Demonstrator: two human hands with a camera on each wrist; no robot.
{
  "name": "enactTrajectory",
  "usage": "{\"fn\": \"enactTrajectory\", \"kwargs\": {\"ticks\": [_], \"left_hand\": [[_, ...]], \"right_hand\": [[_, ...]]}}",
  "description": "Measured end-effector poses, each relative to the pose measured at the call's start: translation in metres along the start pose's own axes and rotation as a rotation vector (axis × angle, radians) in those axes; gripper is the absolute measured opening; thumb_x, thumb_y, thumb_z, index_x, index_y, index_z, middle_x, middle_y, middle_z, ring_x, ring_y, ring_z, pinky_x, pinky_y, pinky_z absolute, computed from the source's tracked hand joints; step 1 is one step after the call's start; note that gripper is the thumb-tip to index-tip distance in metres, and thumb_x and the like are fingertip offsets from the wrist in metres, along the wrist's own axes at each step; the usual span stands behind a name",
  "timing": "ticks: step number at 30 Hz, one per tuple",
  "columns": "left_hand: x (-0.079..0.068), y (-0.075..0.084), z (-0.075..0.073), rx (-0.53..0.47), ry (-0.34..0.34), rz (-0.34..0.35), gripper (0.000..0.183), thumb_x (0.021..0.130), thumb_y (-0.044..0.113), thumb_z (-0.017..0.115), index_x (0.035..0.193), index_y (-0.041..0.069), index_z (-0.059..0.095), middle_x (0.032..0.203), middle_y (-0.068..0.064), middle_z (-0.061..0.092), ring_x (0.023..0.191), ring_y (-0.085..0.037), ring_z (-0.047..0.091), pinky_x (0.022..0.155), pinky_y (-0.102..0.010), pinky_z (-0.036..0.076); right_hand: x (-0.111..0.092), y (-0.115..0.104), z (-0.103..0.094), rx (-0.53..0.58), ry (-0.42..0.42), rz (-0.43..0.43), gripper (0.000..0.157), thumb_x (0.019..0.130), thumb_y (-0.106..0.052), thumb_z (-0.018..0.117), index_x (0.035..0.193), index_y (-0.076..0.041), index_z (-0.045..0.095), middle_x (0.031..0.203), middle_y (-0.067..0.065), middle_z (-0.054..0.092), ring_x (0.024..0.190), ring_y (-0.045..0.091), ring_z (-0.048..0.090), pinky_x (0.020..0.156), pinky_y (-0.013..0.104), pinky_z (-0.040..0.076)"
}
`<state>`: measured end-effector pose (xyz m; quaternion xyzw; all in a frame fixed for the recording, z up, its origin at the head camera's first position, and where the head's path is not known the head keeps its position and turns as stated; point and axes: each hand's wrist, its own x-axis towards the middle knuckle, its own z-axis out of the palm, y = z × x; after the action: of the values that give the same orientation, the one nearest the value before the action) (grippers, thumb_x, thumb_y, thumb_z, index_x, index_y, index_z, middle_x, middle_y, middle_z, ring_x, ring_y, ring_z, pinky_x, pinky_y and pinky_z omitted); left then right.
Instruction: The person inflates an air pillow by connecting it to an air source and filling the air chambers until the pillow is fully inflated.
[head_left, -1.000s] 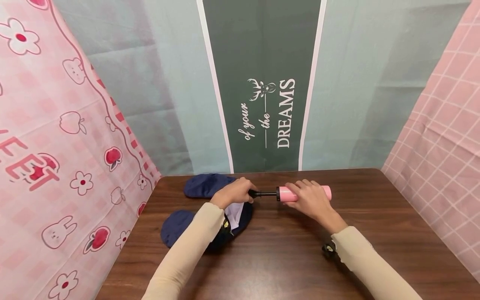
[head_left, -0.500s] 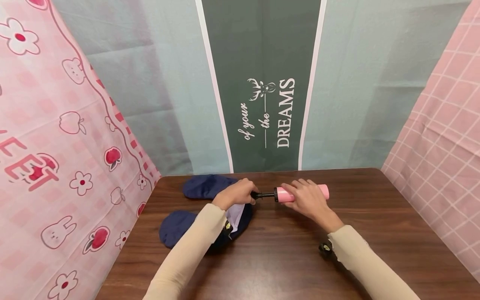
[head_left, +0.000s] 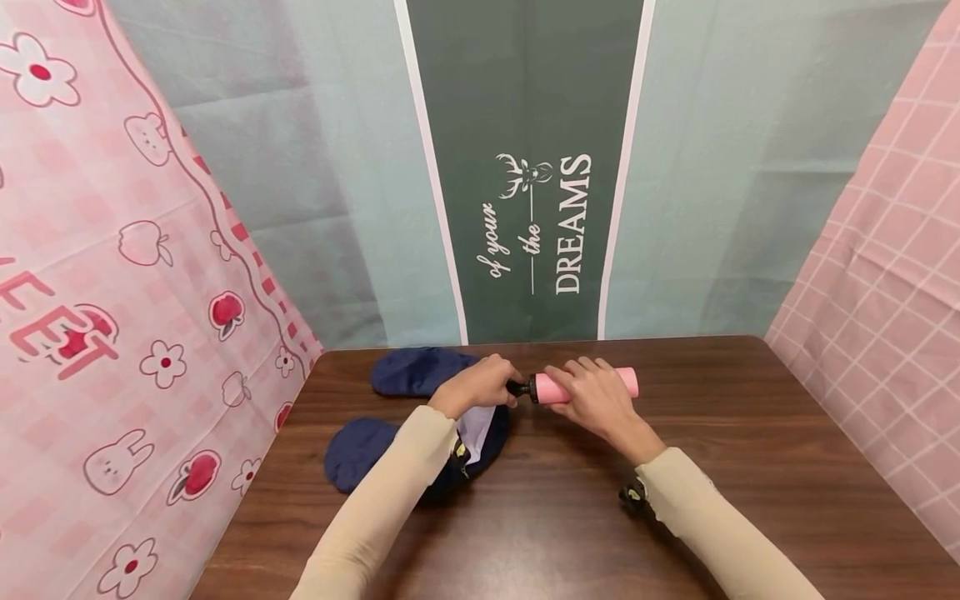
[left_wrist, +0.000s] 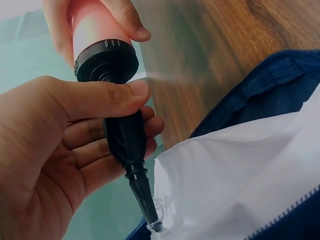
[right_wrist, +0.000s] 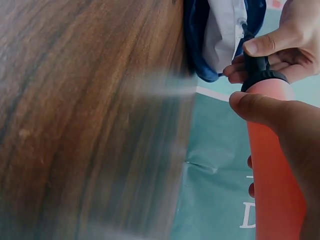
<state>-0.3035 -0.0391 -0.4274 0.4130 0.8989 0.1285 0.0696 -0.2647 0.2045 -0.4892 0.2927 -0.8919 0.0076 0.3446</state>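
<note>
A pink hand pump (head_left: 551, 387) with a black end lies across both hands above the table. My left hand (head_left: 480, 387) pinches its black nozzle end (left_wrist: 127, 135) between thumb and fingers. The nozzle tip sits in a clear valve (left_wrist: 157, 220) on a white inflatable liner (left_wrist: 225, 170). That liner shows through the zipped opening of a navy U-shaped neck pillow (head_left: 363, 454), partly hidden under my left arm. Around the pink barrel (right_wrist: 275, 165) curls my right hand (head_left: 597, 400), and the barrel's black collar is close to my left thumb.
The brown wooden table (head_left: 570, 517) runs back to a grey-green curtain (head_left: 697, 208) with printed lettering. Pink patterned cloth (head_left: 150, 333) hangs on the left, and pink checked cloth (head_left: 885, 250) on the right.
My right hand has moved left with the pink barrel, so the black rod between the barrel and my left hand has slid out of sight. My left hand stays at the valve.
</note>
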Motion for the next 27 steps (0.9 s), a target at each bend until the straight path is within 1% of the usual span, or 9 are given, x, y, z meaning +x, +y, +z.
{"fn": "enactTrajectory", "kwargs": {"ticks": [7,11,14,16,19,22,27], "left_hand": [[0.0,-0.003,-0.002,-0.004,-0.011,0.012,0.025,0.089,0.009,0.085,0.114,0.008,0.082,0.1,-0.004,0.081,0.072,-0.008,0.059,0.07,-0.023,0.047],[-0.001,-0.006,-0.002,-0.001,-0.024,-0.011,0.029,0.09,0.01,0.084,0.119,0.008,0.081,0.105,-0.006,0.081,0.075,-0.01,0.062,0.072,-0.024,0.049],[-0.002,-0.008,-0.001,0.004,-0.043,-0.034,0.035,0.092,0.011,0.083,0.126,0.007,0.079,0.115,-0.008,0.08,0.083,-0.012,0.069,0.076,-0.025,0.053],[-0.003,-0.009,-0.001,0.007,-0.054,-0.043,0.038,0.093,0.012,0.082,0.131,0.007,0.077,0.123,-0.009,0.079,0.092,-0.015,0.073,0.079,-0.025,0.055],[-0.005,-0.011,-0.002,0.002,-0.066,-0.055,0.042,0.094,0.012,0.081,0.135,0.005,0.074,0.132,-0.011,0.076,0.104,-0.021,0.076,0.084,-0.028,0.058],[-0.007,-0.013,-0.004,-0.007,-0.07,-0.079,0.043,0.094,0.011,0.081,0.136,0.004,0.073,0.136,-0.012,0.074,0.111,-0.025,0.075,0.088,-0.032,0.06],[-0.011,-0.018,-0.003,-0.012,-0.073,-0.115,0.043,0.094,0.011,0.081,0.136,0.004,0.073,0.138,-0.012,0.073,0.113,-0.026,0.075,0.092,-0.035,0.061]], "right_hand": [[-0.003,0.006,-0.001,0.02,-0.014,0.018,0.067,0.07,-0.05,0.097,0.125,-0.019,0.077,0.099,0.007,0.077,0.095,0.031,0.071,0.083,0.046,0.056],[-0.007,0.011,-0.003,0.033,-0.002,0.033,0.067,0.068,-0.049,0.098,0.124,-0.018,0.077,0.099,0.008,0.077,0.095,0.031,0.071,0.083,0.048,0.056],[-0.012,0.017,-0.005,0.04,-0.002,0.043,0.067,0.067,-0.048,0.099,0.124,-0.018,0.077,0.099,0.008,0.077,0.094,0.032,0.07,0.083,0.048,0.056],[-0.016,0.022,-0.007,0.045,-0.006,0.048,0.067,0.067,-0.046,0.099,0.124,-0.017,0.077,0.1,0.009,0.078,0.093,0.032,0.07,0.083,0.049,0.056],[-0.021,0.031,-0.01,0.057,-0.011,0.053,0.067,0.067,-0.044,0.1,0.124,-0.017,0.077,0.101,0.01,0.078,0.094,0.034,0.071,0.084,0.05,0.056],[-0.027,0.04,-0.013,0.06,-0.008,0.061,0.067,0.066,-0.042,0.101,0.123,-0.016,0.078,0.101,0.011,0.078,0.094,0.035,0.071,0.085,0.052,0.057],[-0.032,0.049,-0.016,0.06,-0.007,0.073,0.068,0.065,-0.04,0.101,0.123,-0.014,0.078,0.101,0.013,0.078,0.094,0.036,0.07,0.086,0.053,0.057]]}}
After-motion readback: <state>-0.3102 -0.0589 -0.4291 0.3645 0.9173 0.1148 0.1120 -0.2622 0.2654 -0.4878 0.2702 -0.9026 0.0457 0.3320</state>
